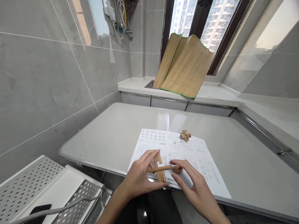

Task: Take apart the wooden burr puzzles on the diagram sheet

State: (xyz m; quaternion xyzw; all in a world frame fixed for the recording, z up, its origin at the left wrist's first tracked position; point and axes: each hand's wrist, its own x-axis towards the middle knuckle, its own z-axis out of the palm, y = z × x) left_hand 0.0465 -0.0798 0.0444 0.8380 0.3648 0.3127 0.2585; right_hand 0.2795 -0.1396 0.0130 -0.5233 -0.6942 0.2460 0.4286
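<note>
Two notched wooden sticks (159,168) lie crossed on the near edge of a printed sheet (187,155), one upright, the other laid across its middle. The left hand (140,177) rests at the sheet's near-left corner; its fingers (149,154) curl over the cross from the left, index tip touching the top of the upright stick, thumb lying along the sheet edge under the cross's foot. The grasp looks loose, steadying rather than clenched. The right hand (196,183) sits on the sheet just right of the cross, fingers spread and mostly released; its fingertips (174,162) meet the right end of the cross stick, and a small brown piece (177,170) shows beneath them, partly hidden. Whether it is pinched, I cannot tell.

At the sheet's far edge stands an assembled wooden burr (185,135), well apart from both hands. The sheet lies on a pale grey surface (233,149). Beyond the sheet, a bamboo mat (184,68) leans against the window (210,18)
</note>
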